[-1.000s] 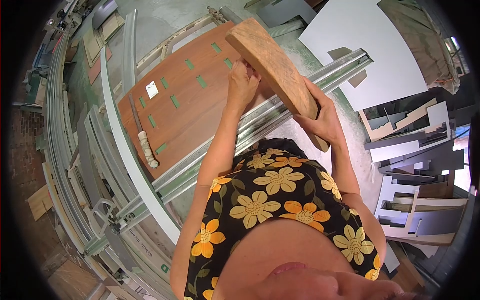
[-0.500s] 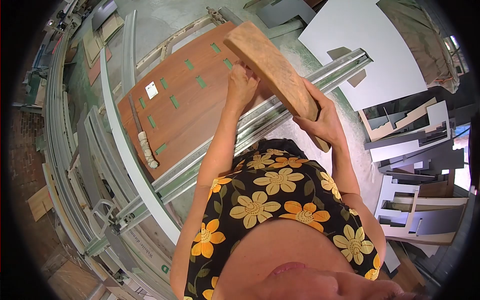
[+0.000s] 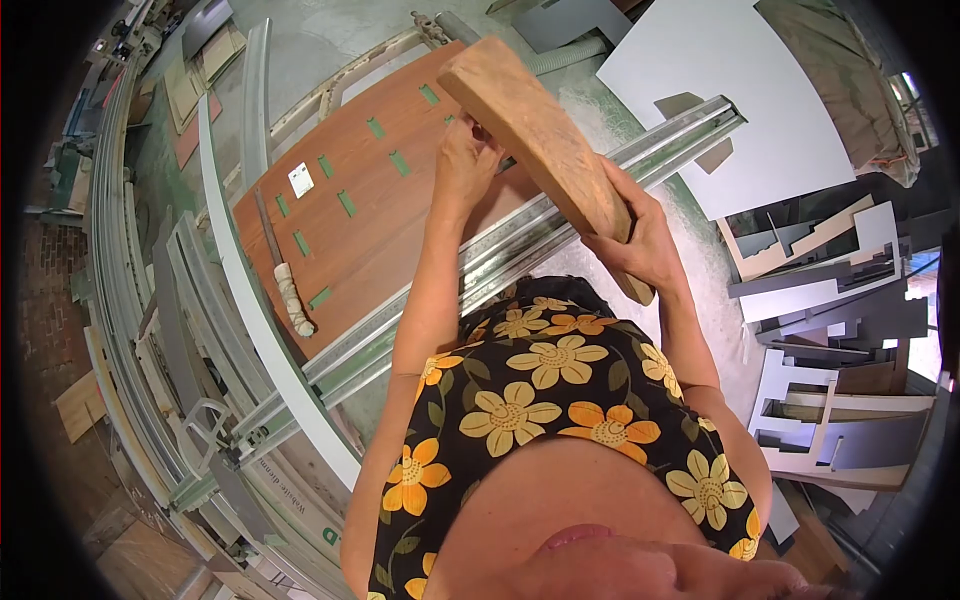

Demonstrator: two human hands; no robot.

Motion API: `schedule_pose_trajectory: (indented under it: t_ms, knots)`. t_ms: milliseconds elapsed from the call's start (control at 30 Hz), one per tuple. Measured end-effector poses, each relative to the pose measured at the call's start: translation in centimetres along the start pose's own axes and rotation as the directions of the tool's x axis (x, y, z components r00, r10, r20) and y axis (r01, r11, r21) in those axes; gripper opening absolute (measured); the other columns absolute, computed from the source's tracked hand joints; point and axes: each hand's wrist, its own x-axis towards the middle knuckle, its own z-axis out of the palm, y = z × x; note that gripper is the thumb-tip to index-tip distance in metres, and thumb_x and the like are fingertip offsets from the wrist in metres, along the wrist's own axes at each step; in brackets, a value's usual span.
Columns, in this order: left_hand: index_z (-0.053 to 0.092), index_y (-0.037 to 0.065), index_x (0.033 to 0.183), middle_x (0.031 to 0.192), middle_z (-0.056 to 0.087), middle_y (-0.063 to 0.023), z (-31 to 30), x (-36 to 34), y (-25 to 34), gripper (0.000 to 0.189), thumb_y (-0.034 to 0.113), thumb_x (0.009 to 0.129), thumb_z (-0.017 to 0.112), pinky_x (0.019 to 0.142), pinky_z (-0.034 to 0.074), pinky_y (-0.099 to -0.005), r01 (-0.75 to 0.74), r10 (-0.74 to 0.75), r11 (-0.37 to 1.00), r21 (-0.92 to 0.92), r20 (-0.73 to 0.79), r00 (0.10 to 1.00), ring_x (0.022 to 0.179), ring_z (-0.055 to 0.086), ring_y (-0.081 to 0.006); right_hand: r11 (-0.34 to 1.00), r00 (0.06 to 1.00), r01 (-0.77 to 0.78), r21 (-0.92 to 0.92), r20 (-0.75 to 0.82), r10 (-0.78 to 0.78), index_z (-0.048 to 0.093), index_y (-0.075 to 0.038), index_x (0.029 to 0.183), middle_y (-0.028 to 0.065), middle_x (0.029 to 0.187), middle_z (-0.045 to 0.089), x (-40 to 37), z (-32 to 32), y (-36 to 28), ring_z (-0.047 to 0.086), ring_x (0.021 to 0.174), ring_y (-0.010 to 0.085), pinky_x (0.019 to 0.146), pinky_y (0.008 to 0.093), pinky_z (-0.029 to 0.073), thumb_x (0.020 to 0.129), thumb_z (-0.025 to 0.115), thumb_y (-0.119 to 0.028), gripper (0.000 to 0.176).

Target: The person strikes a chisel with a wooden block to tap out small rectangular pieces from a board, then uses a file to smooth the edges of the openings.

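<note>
A thick wooden block (image 3: 545, 150) is held up at a slant above the red-brown panel (image 3: 350, 260). My right hand (image 3: 645, 235) grips the block near its lower end. Beside its upper end is my left hand (image 3: 467, 160), its fingers curled; what they hold, if anything, is hidden behind the block. Green marks (image 3: 346, 203) dot the panel in rows. On the panel's left part lie a small white card (image 3: 301, 179) and a bar with a cloth-wrapped end (image 3: 290, 300).
Metal rails (image 3: 510, 245) cross in front of my body. A large white sheet (image 3: 720, 110) lies at the upper right, above stacked offcuts (image 3: 830, 300). Long strips and profiles (image 3: 130, 300) line the left side, beside a white strip (image 3: 255, 320).
The block has shifted slightly left and up with my right hand on it. My left hand has also moved a little to the left.
</note>
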Motion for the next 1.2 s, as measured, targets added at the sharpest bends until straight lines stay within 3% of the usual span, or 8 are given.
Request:
schedule_pose_trajectory:
  t_ms: [67, 233, 333, 367, 500, 633, 767, 1200]
  knots:
    - [0.061, -0.002, 0.108, 0.089, 0.064, -0.0123, -0.2, 0.2, -0.1, 0.026, 0.01, 0.086, 0.067, 0.07, 0.05, -0.0328, -0.014, 0.014, 1.0, 0.014, -0.009, 1.0, 0.076, 0.062, -0.0193, 0.995, 0.995, -0.097, 0.012, 0.005, 0.097, 0.048, -0.004, 0.142, 0.0149, 0.127, 0.062, 0.3, 0.3, -0.7, 0.058, 0.117, 0.0227, 0.104, 0.0316, 0.04, 0.061, 0.077, -0.016, 0.087]
    - [0.058, -0.002, 0.113, 0.091, 0.064, -0.0083, -1.2, 1.0, -1.0, 0.028, 0.009, 0.088, 0.067, 0.072, 0.052, -0.0294, -0.138, 0.143, 0.99, 0.041, -0.142, 0.979, 0.08, 0.062, -0.0146, 1.0, 1.0, 0.001, 0.023, -0.014, 0.0, 0.047, -0.003, 0.142, 0.0142, 0.129, 0.06, 0.2, -0.1, -0.3, 0.057, 0.119, 0.0225, 0.105, 0.0317, 0.039, 0.061, 0.076, -0.016, 0.087]
    - [0.055, -0.001, 0.117, 0.096, 0.064, -0.0067, -2.5, 1.4, -0.4, 0.03, 0.007, 0.091, 0.066, 0.074, 0.052, -0.0261, -0.13, 0.047, 0.952, -0.277, -0.29, 0.956, 0.084, 0.062, -0.0119, 0.994, 0.993, 0.09, 0.06, -0.08, -0.085, 0.047, -0.002, 0.143, 0.0138, 0.131, 0.06, 0.2, -0.1, -0.3, 0.056, 0.12, 0.0223, 0.105, 0.0326, 0.039, 0.062, 0.075, -0.016, 0.087]
    - [0.055, 0.0, 0.123, 0.107, 0.066, -0.008, -3.0, 1.6, -0.7, 0.033, 0.008, 0.093, 0.066, 0.083, 0.051, -0.0274, -0.155, 0.028, 0.921, -0.359, -0.333, 0.942, 0.095, 0.062, -0.0129, 0.991, 0.988, 0.118, 0.069, -0.106, -0.111, 0.047, -0.002, 0.143, 0.0137, 0.131, 0.06, 0.4, -0.1, -0.4, 0.056, 0.121, 0.0222, 0.105, 0.033, 0.039, 0.062, 0.075, -0.016, 0.087]
    - [0.054, -0.003, 0.124, 0.112, 0.065, -0.0115, -5.4, 2.2, -1.4, 0.036, 0.005, 0.091, 0.066, 0.085, 0.051, -0.0285, -0.184, 0.05, 0.953, -0.241, -0.473, 0.88, 0.098, 0.064, -0.0146, 0.987, 0.987, 0.115, 0.11, -0.126, -0.101, 0.046, -0.002, 0.143, 0.0139, 0.132, 0.059, 0.6, -0.3, -0.5, 0.055, 0.122, 0.0222, 0.106, 0.0339, 0.038, 0.061, 0.074, -0.015, 0.088]
    - [0.059, 0.0, 0.106, 0.094, 0.066, -0.0042, -7.9, 2.6, -2.4, 0.023, 0.009, 0.088, 0.071, 0.068, 0.047, -0.0225, -0.266, 0.132, 0.951, -0.157, -0.571, 0.81, 0.078, 0.058, -0.0066, 0.987, 0.988, 0.113, 0.114, -0.12, -0.099, 0.046, -0.003, 0.144, 0.0144, 0.132, 0.059, 0.6, -0.1, 0.1, 0.055, 0.123, 0.023, 0.107, 0.0343, 0.038, 0.061, 0.074, -0.015, 0.088]
    - [0.059, 0.002, 0.103, 0.084, 0.061, 0.0014, -11.1, 2.5, -2.7, 0.028, 0.012, 0.084, 0.077, 0.063, 0.045, -0.0219, -0.256, 0.182, 0.966, -0.022, -0.647, 0.74, 0.069, 0.052, -0.0053, 0.986, 0.99, 0.115, 0.121, -0.089, -0.105, 0.046, -0.003, 0.144, 0.0146, 0.132, 0.059, 1.0, 0.4, 0.2, 0.055, 0.124, 0.0235, 0.107, 0.0347, 0.037, 0.062, 0.075, -0.015, 0.088]
    - [0.057, 0.002, 0.1, 0.08, 0.059, -0.0003, -12.5, 0.9, -3.1, 0.035, 0.018, 0.081, 0.081, 0.061, 0.043, -0.0238, -0.152, 0.187, 0.982, 0.112, -0.68, 0.709, 0.067, 0.05, -0.0082, 0.986, 0.989, 0.146, 0.076, -0.016, -0.145, 0.046, -0.002, 0.144, 0.0146, 0.132, 0.059, 2.1, 2.3, -1.4, 0.055, 0.124, 0.0238, 0.107, 0.0344, 0.037, 0.062, 0.075, -0.018, 0.089]
